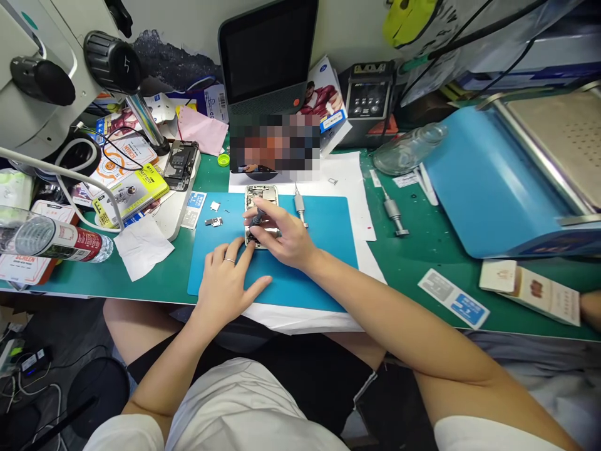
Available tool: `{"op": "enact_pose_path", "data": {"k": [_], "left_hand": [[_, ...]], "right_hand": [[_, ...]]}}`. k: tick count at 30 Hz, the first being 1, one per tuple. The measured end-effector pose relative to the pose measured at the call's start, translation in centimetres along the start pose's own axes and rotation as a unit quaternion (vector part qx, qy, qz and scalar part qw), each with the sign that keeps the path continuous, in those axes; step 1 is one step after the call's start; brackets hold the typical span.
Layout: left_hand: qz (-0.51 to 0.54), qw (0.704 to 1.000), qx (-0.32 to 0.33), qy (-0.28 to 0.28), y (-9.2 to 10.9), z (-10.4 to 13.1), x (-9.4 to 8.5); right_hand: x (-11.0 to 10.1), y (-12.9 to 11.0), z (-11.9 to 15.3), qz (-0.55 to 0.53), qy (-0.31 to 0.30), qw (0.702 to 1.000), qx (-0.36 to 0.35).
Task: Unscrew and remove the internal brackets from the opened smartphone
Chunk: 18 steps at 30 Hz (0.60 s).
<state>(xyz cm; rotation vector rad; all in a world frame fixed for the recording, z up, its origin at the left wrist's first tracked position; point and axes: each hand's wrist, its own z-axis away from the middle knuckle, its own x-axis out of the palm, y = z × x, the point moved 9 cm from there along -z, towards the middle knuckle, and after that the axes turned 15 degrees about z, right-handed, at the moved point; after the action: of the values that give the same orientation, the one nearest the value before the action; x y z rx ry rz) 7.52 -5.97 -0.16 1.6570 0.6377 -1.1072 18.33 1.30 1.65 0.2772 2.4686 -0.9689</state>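
An opened phone [268, 195] with bare inner parts lies on a blue mat [319, 275]. My right hand [286, 238] is over it, thumb and fingers closed round a dark-handled screwdriver [257, 218] that points down at the phone; its tip is hidden. Fingertips of my left hand [228, 279] touch the phone's lower left edge, the fingers spread and the thumb stretched out over the mat. Small metal parts [215, 222] rest on the mat left of the phone. Another screwdriver [299, 203] lies at its right.
A grey screwdriver [392, 214] and a glass jar [408, 150] are to the right, near a blue machine [460, 181]. Boxes, a second opened phone [181, 164] and a plastic bottle [61, 238] crowd the left. A dark screen [267, 50] stands behind.
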Motion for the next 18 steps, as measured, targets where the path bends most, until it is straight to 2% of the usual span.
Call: {"op": "enact_pose_path", "data": {"k": [3,8,14,18], "left_hand": [[0.002,1.0,-0.002,0.002,0.0,0.0,0.0],[0.002,1.0,-0.002,0.004,-0.2,0.1,0.1],[0.003,1.0,0.0,0.005,-0.2,0.0,0.0],[0.004,1.0,0.0,0.003,-0.1,0.0,0.0]], "right_hand": [[0.1,-0.8,-0.3,0.017,-0.009,0.999,-0.038],[-0.2,-1.9,-0.6,0.069,0.017,0.994,-0.088],[0.0,-1.9,-0.6,0.072,0.006,0.994,-0.077],[-0.4,-1.6,-0.7,0.077,0.026,0.994,-0.068]]}}
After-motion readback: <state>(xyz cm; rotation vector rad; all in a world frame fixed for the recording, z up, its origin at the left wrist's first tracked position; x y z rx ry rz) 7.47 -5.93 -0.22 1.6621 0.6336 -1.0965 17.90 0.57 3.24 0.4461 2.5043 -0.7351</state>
